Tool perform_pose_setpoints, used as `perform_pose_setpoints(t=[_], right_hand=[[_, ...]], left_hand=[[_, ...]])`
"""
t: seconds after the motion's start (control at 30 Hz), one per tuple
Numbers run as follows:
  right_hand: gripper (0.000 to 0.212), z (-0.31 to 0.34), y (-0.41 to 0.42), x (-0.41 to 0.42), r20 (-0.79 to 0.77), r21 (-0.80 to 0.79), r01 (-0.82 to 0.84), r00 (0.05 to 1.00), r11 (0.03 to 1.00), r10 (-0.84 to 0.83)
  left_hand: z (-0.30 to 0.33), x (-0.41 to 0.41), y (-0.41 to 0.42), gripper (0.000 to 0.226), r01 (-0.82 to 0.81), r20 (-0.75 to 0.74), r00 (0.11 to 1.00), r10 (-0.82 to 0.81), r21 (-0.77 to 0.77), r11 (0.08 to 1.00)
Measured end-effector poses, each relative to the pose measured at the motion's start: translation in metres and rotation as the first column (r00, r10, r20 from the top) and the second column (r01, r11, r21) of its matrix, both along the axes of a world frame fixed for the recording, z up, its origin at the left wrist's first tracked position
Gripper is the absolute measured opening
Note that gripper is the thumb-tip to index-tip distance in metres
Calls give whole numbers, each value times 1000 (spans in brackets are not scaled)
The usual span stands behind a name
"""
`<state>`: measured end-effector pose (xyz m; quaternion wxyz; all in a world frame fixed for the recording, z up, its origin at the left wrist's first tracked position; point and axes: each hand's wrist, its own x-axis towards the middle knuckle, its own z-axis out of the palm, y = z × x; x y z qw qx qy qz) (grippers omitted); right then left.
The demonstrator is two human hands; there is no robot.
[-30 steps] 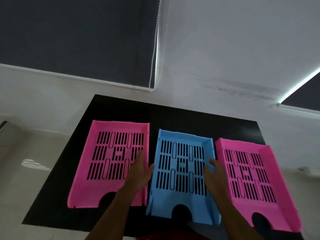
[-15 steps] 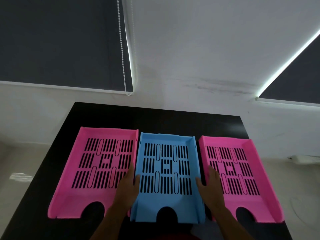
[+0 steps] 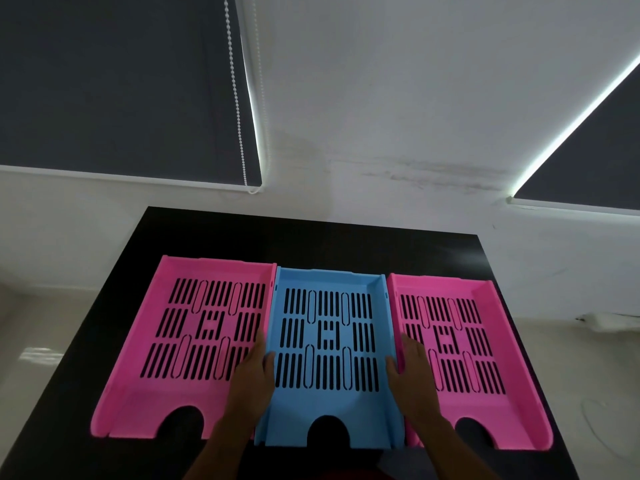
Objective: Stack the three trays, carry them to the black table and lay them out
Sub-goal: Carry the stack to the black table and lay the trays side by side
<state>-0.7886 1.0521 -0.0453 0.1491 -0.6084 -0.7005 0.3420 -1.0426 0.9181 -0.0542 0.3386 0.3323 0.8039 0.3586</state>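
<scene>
Three slotted plastic trays lie side by side on the black table [image 3: 311,240]. A pink tray [image 3: 145,403] is on the left, a blue tray [image 3: 329,282] in the middle, a second pink tray [image 3: 491,306] on the right. My left hand [image 3: 252,379] grips the blue tray's left wall, thumb inside the tray and fingers over the left pink tray. My right hand [image 3: 412,375] grips its right wall the same way, fingers resting over the right pink tray. All three trays touch or nearly touch along their sides.
The table stands against a white wall [image 3: 398,116] with two dark roller blinds [image 3: 114,84] and a bead cord [image 3: 237,98]. Pale floor [image 3: 31,348] shows to the left and right of the table. The table's far half is bare.
The blue tray has straightened and closed up between the two pink trays. My hands have stayed on its side walls, and the view has shifted to centre the table.
</scene>
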Motion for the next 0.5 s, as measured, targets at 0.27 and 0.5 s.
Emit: perform_pose_setpoints(t=[0.27, 0.5], right_hand=[[44, -1, -1, 1, 3, 12, -9, 1000, 1000, 9], [45, 0, -5, 0, -38, 0, 13, 999, 1000, -13]], left_hand=[[-2, 3, 0, 60, -16, -14, 1000, 16, 9, 1000], [-2, 4, 0, 59, -20, -28, 999, 21, 29, 999]])
